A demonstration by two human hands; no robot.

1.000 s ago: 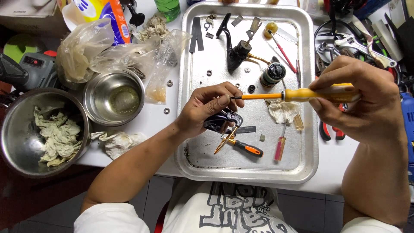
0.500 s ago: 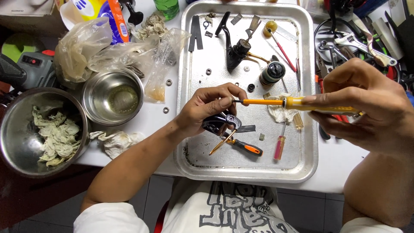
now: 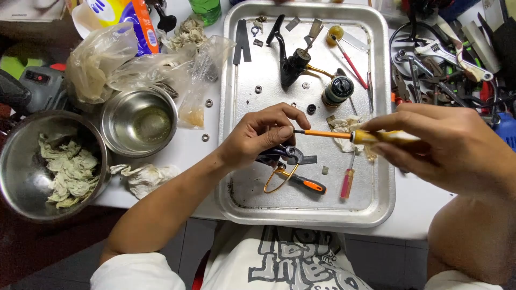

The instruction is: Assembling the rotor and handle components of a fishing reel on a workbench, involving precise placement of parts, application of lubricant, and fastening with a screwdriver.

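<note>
Right hand (image 3: 457,147): has slid closer, closed around the yellow-handled, orange-shafted screwdriver (image 3: 344,135).
Left hand (image 3: 263,137): pinched shut on the small dark metal part (image 3: 282,156) (tip now meets it).

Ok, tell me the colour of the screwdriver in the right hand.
Yellow handle with orange shaft, head view.

A white table (image 3: 193,156) is carrying everything. A metal tray (image 3: 384,177) is lying in the middle of it. To the left, a small steel bowl (image 3: 113,115) and a big bowl (image 3: 13,177) are standing beside each other, with a crumpled rag (image 3: 145,177) and plastic bags (image 3: 107,64) near them. A heap of tools (image 3: 451,59) is lying at the right.
</note>
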